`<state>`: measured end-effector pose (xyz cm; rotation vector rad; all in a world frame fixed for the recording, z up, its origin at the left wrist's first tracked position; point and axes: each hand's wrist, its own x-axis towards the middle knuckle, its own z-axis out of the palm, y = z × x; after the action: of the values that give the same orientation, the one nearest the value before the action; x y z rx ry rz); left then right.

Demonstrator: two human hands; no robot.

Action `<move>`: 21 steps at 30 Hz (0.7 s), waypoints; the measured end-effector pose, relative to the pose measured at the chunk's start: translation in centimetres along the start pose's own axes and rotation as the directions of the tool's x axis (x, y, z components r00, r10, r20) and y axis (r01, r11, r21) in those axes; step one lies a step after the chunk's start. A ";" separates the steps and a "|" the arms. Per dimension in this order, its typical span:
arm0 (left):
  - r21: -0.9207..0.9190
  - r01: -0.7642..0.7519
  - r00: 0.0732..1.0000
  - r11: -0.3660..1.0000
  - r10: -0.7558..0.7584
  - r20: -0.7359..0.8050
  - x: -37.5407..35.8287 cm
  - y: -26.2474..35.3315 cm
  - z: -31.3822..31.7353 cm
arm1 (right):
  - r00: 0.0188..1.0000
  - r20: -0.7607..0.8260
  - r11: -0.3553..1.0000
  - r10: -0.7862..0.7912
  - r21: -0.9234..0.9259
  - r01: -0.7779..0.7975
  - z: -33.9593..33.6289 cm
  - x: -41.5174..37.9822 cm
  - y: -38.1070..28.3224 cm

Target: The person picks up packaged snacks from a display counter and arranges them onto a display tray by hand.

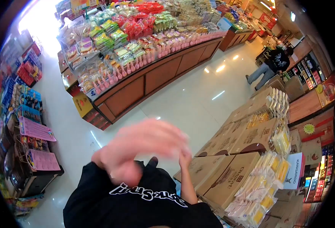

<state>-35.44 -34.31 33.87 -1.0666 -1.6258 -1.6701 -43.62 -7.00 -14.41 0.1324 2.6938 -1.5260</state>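
Cartons [232, 174] of brown cardboard are placed at the person's right side in a long group, and these are the things nearest to the hands. Dark printing is carried on them. The left hand [144, 138] is held raised before a black shirt [95, 195] with white lettering, close to the camera, and it is strongly blurred. Its fingers are directed toward the right hand [185, 157]; whether they are clenched, or whether anything is grasped, cannot be told. The right hand is lifted just beside the cartons, and it is partly covered by the blur of the left one, so its grip cannot be told either. Whether the two hands are touching is also unclear.

Next to the cartons, clear packets [258, 190] with yellow and pale contents are piled, and near them a white box [294, 171] marked KANGAROO is seen. Across the shiny floor [182, 114], a long wood-panelled surface [148, 89] is heaped with red bags [137, 24], green packets [110, 32] and other wrapped goods; its front edge is lined with pink objects [137, 62]. By its near end a yellow box [82, 105] is placed. At the left, pink printed sheets [44, 159] are displayed. Farther off at the right, another person [270, 64] in a dark top is seen.
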 end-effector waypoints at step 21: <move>-0.189 0.216 0.929 0.958 -0.262 -0.262 5.6 -23.0 -16.6 | 0.999 0.020 0.982 0.031 -0.185 -0.027 6.7 24.1 -11.1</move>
<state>-60.19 -47.72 27.35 -0.6748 -1.5013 -2.0356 -68.74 -17.09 -10.30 0.1455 2.7842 -1.2527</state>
